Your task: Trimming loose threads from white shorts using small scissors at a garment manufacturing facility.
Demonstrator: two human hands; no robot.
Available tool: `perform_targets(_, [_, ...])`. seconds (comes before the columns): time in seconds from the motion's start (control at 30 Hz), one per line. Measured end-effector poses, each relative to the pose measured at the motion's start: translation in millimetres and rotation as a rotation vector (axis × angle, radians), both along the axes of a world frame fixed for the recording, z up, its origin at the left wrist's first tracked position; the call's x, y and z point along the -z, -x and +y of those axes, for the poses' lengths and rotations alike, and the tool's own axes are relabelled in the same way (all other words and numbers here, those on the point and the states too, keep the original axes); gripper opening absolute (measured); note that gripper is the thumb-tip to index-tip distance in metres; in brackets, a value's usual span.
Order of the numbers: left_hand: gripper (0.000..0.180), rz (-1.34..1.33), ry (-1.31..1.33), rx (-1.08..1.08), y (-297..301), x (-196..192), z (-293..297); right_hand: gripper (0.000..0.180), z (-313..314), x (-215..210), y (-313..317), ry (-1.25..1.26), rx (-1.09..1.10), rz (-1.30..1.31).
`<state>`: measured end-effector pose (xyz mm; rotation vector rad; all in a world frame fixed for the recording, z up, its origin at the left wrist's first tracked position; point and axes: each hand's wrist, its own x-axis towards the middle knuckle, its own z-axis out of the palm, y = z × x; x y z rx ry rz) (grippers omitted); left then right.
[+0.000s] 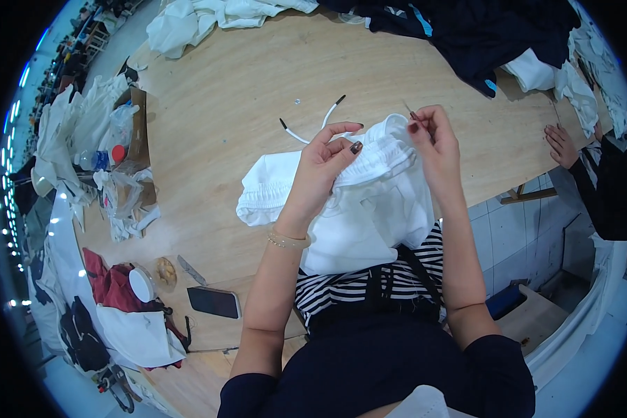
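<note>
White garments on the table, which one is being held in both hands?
The white elastic-waist garment at the near table edge; the left hand and right hand pinch its waistband. The other white pile lies untouched at the far edge.

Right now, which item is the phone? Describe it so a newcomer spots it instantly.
Start at the wooden table and go to its near edge, left of the person's left forearm. The phone lies flat there: a dark rectangle with a blank screen, beside the red cloth.

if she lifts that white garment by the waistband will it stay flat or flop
Probably flop: the white garment already drapes in soft folds off the table edge. It seems light, since the left hand bunches its gathered waistband easily. Likely not slippery; the cloth looks matte.
</note>
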<state>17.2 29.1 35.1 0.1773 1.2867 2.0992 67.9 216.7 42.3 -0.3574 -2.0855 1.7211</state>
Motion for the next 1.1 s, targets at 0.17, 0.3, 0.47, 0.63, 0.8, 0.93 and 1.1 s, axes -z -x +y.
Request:
perform_targets(0.17, [0.035,0.057,0.016,0.008,0,1,1,0.015,17,-7,-18,-0.066,-0.143,0.016])
perform_targets(0.3, [0.035,0.033,0.022,0.01,-2,-5,2,0.021,15,-13,-22,-0.349,-0.194,0.005])
perform_targets(0.47, [0.035,0.035,0.02,0.017,-3,-5,2,0.024,9,-13,-21,-0.445,-0.204,0.033])
perform_targets(0.63, [0.035,0.025,0.022,0.02,-2,-7,4,0.023,7,-13,-19,-0.571,-0.223,0.071])
perform_targets(0.8, [0.034,0.022,0.035,0.02,-2,-7,5,0.023,5,-15,-19,-0.651,-0.211,0.103])
perform_targets(0.93, [0.034,0.028,0.023,0.01,-1,-4,4,0.022,10,-16,-21,-0.597,-0.174,0.072])
perform_targets(1.1, [0.033,0.026,0.013,0.026,0,-2,3,0.022,6,-15,-20,-0.574,-0.184,0.082])
